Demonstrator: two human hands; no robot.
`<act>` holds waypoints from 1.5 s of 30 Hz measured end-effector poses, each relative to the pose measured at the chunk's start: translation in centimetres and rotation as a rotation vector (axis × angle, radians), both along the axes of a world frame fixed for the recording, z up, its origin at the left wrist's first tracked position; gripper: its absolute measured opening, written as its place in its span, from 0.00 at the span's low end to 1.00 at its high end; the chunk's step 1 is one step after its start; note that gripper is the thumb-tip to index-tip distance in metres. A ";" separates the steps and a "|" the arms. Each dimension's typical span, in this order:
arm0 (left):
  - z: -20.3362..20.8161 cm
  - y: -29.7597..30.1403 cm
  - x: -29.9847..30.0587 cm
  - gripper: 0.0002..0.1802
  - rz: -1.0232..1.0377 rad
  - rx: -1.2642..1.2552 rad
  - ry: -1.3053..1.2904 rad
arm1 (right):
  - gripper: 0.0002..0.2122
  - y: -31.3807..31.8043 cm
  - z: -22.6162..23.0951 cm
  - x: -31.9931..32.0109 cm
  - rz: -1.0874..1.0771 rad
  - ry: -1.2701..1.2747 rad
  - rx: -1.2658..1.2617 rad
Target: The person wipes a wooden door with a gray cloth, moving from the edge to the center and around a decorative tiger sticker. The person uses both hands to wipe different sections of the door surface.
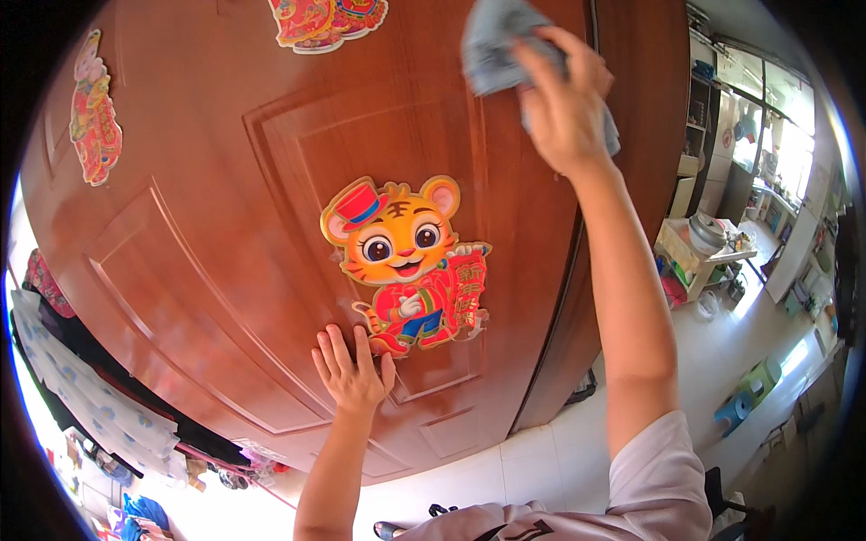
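A reddish-brown panelled wooden door (311, 216) fills the middle of the view. Reaching up to its top right part, my right hand (570, 113) presses a grey-blue cloth (494, 50) against the wood near the edge. The cloth is bunched under my fingers, and part of it hangs below the hand. Lower down, my left hand (352, 368) lies flat on the door with fingers stretched out and holds nothing. Just above its fingertips is a cartoon tiger sticker (401, 261) with a red hat and red jacket.
Two more colourful stickers are on the door, a red figure (329, 22) at the top and another figure (95, 117) at the left. Hanging clothes (90, 374) are at the lower left. To the right, a table (713, 252) bears a pot (706, 233) on the pale floor (695, 361).
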State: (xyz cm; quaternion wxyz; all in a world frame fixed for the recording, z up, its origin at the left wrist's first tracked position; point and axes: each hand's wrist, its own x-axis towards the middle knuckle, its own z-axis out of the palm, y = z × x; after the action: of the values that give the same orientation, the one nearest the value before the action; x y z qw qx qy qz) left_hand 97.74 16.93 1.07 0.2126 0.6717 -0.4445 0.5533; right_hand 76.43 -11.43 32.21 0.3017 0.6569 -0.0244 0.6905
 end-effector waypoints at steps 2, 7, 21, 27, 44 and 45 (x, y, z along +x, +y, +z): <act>0.1 0.0 -0.2 0.36 0.002 0.001 0.008 | 0.23 -1.2 -1.5 -1.2 -0.049 -0.091 0.060; 0.4 0.3 -0.2 0.36 0.003 0.008 0.013 | 0.22 0.4 -12.0 -1.1 0.102 0.107 0.245; 0.5 0.1 0.0 0.37 0.012 0.003 -0.017 | 0.19 -1.5 -15.9 -1.5 0.016 -0.035 0.351; 0.8 0.0 -0.2 0.37 -0.026 0.005 -0.022 | 0.20 -0.7 -15.9 -0.6 0.022 -0.085 0.308; 1.1 0.2 0.3 0.39 -0.035 0.033 -0.066 | 0.20 19.5 -51.5 9.1 0.162 0.131 1.025; 1.3 0.4 0.1 0.39 -0.044 0.054 -0.062 | 0.21 18.1 -51.2 8.3 0.078 0.130 1.058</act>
State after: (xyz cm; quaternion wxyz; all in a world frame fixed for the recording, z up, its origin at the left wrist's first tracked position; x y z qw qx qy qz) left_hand 97.87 17.37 2.33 0.1925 0.6499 -0.4802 0.5568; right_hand 84.77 6.71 -19.00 -0.0958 0.7612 -0.3262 0.5523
